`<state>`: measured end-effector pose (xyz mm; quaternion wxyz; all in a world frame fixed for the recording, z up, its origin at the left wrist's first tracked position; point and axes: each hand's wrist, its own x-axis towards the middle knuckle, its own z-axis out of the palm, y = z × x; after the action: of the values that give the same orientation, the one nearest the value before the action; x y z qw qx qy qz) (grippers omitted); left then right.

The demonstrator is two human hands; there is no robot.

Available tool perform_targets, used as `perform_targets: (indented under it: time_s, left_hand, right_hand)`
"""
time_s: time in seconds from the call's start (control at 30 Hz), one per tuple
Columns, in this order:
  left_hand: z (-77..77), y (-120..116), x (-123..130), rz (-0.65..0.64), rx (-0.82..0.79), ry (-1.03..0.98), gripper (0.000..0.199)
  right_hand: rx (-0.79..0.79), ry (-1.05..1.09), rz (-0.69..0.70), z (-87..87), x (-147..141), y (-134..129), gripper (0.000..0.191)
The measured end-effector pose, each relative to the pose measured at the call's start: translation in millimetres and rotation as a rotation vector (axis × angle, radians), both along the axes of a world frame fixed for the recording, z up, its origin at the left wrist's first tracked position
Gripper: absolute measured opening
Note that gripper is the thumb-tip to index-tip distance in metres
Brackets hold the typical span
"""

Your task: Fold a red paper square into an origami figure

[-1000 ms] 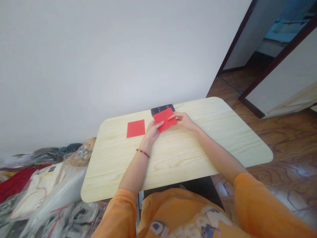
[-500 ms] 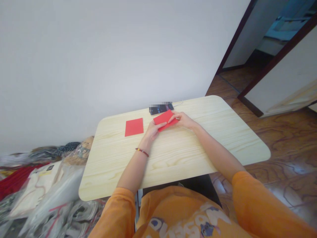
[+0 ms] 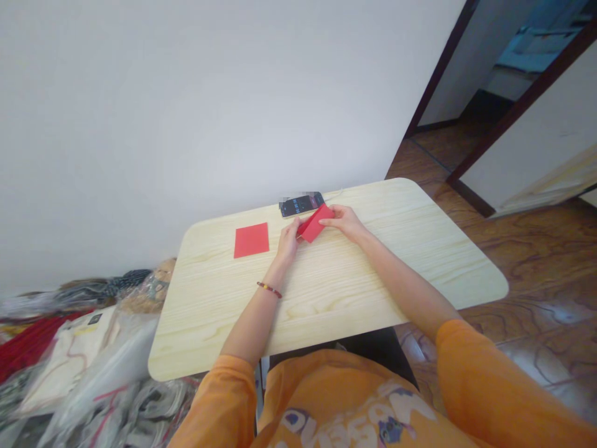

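A folded sheet of red paper (image 3: 316,226) is held up between my two hands, just above the table. My left hand (image 3: 290,240) grips its left end between thumb and fingers. At the upper right, my right hand (image 3: 344,221) pinches the other end, thumb on the near face. The paper is tilted, and a darker inner fold shows near my left fingers. To the left, a flat square stack of red paper (image 3: 251,240) lies on the table, apart from both hands.
A phone (image 3: 301,205) with its screen lit lies at the back of the pale wooden table (image 3: 326,292), a cable beside it. The wall (image 3: 209,112) rises behind. Bagged clothes (image 3: 107,354) are heaped at the left; a doorway opens at the right.
The red paper has been turned and tilted, so it looks narrower with a fold showing. My left hand has shifted its grip to the paper's edge. The square stack has not moved.
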<state>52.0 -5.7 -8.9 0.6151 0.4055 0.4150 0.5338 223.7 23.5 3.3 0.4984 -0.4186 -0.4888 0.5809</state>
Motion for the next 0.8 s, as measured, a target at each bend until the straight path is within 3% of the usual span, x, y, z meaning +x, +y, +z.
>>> perform_targets:
  time_s: [0.2,0.37,0.53,0.8]
  left_hand:
    - [6.0,-7.2,2.7,0.1,0.129,0.199,0.044]
    - [5.3,-10.6,5.2,0.157,0.091,0.223,0.036]
    - [8.5,-13.7,9.3,0.255,0.036,0.123,0.037]
    - [14.2,-13.8,6.7,0.17,0.03,0.129,0.035]
  right_hand:
    - [0.003,0.045,-0.053,3.3,-2.3,-3.3,0.047]
    - [-0.081,0.191,-0.103,7.6,-7.6,-8.3,0.078]
    - [-0.208,0.293,-0.015,8.5,-14.7,-14.4,0.051]
    - [-0.234,0.228,0.029,12.1,-12.0,-18.3,0.037]
